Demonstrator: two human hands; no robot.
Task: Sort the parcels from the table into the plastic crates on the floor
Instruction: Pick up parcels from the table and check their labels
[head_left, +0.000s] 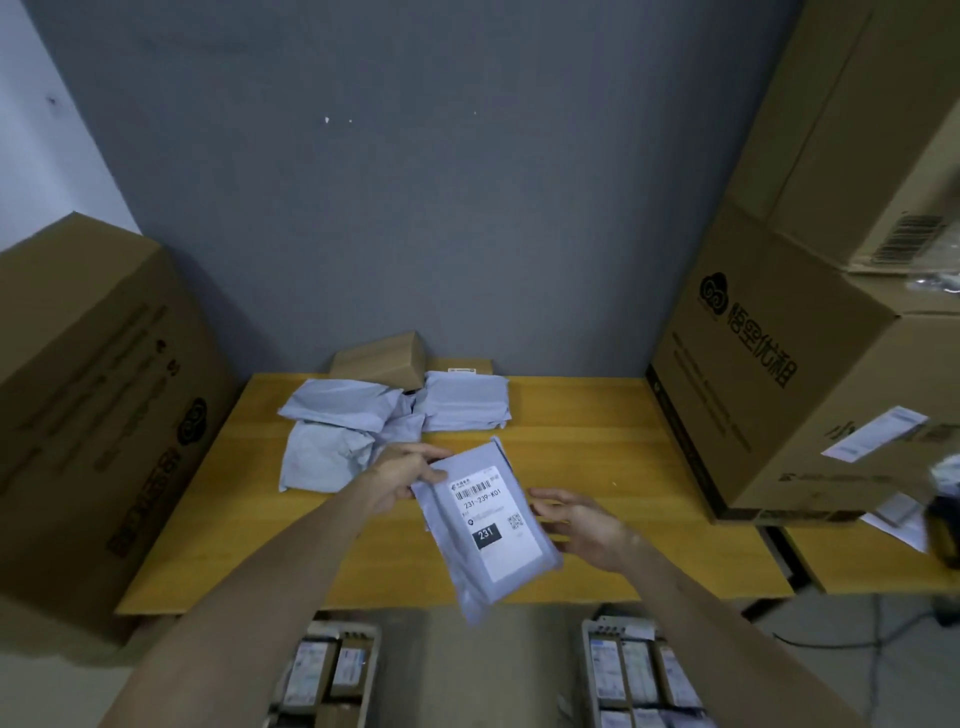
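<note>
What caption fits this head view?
Left hand pinches a grey parcel labelled 231 over the yellow table, right hand beside it, crates on the floor.

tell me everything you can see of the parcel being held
The parcel is a flat, rectangular mailer of grey-lilac plastic film, slightly wrinkled. Its white label faces the camera, with a barcode, "231-239-K01", a small QR code and a black box reading "231". It is held tilted in the air over the near edge of the table. The left hand grips its upper left corner, thumb on top, and the right hand touches its right edge with straight fingers.
</note>
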